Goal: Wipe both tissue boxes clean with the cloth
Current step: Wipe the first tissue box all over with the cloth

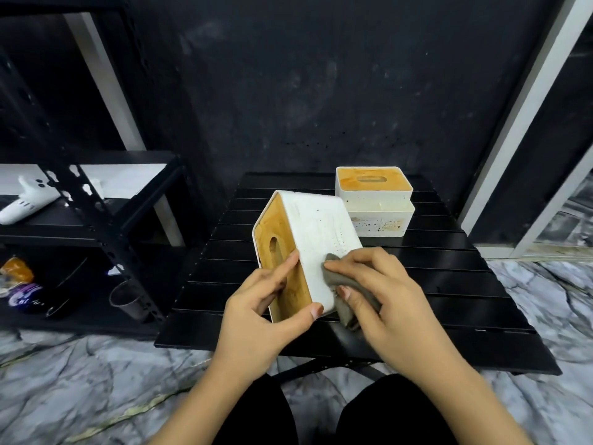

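A white tissue box with a wooden lid lies tipped on its side above the black slatted table, its lid facing left. My left hand grips its near end, fingers on the wooden lid and thumb on the lower corner. My right hand holds a bunched grey cloth and presses it against the box's white side near the bottom edge. A second white tissue box with a stained wooden lid stands upright at the back of the table; dark specks mark its front.
A black metal shelf rack stands to the left, holding a white handheld device, a metal cup and some packets. A dark wall rises behind the table. Marble floor surrounds it. My dark-clothed knees show at the bottom.
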Demonstrator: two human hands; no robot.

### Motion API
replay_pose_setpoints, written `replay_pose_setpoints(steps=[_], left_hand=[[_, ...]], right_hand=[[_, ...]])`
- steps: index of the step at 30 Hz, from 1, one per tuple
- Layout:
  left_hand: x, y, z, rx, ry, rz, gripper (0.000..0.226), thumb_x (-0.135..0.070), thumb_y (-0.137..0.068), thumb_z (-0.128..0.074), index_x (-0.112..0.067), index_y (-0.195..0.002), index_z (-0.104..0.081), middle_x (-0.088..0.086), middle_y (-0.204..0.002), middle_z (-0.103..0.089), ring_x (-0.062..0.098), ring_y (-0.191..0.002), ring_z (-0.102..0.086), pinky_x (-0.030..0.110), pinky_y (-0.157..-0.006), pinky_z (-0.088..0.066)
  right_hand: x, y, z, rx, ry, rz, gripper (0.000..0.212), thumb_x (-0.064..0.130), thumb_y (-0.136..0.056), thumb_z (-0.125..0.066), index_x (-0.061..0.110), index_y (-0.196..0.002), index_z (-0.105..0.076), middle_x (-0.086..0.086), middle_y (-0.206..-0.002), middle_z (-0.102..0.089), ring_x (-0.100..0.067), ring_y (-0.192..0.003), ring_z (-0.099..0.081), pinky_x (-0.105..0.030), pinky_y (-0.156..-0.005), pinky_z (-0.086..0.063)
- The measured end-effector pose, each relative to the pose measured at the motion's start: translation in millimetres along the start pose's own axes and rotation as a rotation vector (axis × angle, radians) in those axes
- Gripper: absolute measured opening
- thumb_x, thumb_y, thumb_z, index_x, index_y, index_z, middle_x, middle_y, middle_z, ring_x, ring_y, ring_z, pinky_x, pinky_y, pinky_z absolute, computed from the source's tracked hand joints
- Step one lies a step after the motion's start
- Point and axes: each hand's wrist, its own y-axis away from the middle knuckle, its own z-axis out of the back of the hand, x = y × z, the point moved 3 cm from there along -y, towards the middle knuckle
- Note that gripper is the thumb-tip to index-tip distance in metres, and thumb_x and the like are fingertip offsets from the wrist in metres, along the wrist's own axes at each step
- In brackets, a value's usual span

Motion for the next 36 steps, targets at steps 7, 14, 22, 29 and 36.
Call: replay_pose_setpoints(steps=[7,14,22,29,36], left_hand=[[0,2,0,0.019,-0.008,-0.008,0.066,-0.036,-0.059,-0.076,-0.053,-0.118,-0.055,-0.01,-0.103,-0.062,0.009,-0.105,-0.061,0.016,-0.094,-0.044],[6,4,5,0.002,-0.019,0.057,0.079,-0.038,-0.055,-0.075,-0.063,-0.123,-0.043,-0.019,-0.113,-0.059,0.011,-0.109,-0.059,0.016,-0.094,-0.045],[3,4,9,0.075,-0.079,0.082,0.087,-0.043,-0.054,-0.078,-0.062,-0.128,-0.037,-0.022,-0.121,-0.055,0.01,-0.111,-0.058,0.019,-0.098,-0.044],[0,1,10,0.079,-0.08,0.082,0.086,-0.041,-0.051,-0.081,-0.063,-0.125,-0.041,-0.019,-0.116,-0.057,0.01,-0.106,-0.061,0.012,-0.092,-0.044],[-3,-1,7,0.088,-0.073,0.087,0.084,-0.04,-0.049,-0.081,-0.067,-0.119,-0.043,-0.023,-0.115,-0.057,0.01,-0.104,-0.061,0.014,-0.093,-0.044]], right_hand=[[6,-8,-4,0.005,-0.014,-0.013,0.035,0.02,-0.082,-0.052,0.03,-0.115,-0.061,0.018,-0.103,-0.047,-0.01,-0.102,-0.047,-0.026,-0.088,-0.042],[-26,-5,6,-0.043,-0.062,-0.162,0.034,0.006,-0.085,-0.059,0.021,-0.115,-0.062,0.015,-0.106,-0.048,-0.016,-0.106,-0.05,-0.029,-0.095,-0.042],[-19,7,4,-0.133,-0.083,-0.138,0.034,0.01,-0.082,-0.064,0.033,-0.107,-0.061,0.024,-0.106,-0.056,-0.003,-0.103,-0.052,-0.007,-0.087,-0.036],[3,-2,-9,-0.093,-0.091,-0.028,0.031,0.02,-0.078,-0.061,0.028,-0.108,-0.064,0.02,-0.102,-0.057,-0.002,-0.099,-0.05,-0.008,-0.089,-0.036],[-3,-1,-7,-0.139,-0.212,-0.116,0.033,0.025,-0.075,-0.063,0.033,-0.107,-0.065,0.02,-0.102,-0.057,-0.008,-0.102,-0.055,-0.021,-0.088,-0.045]])
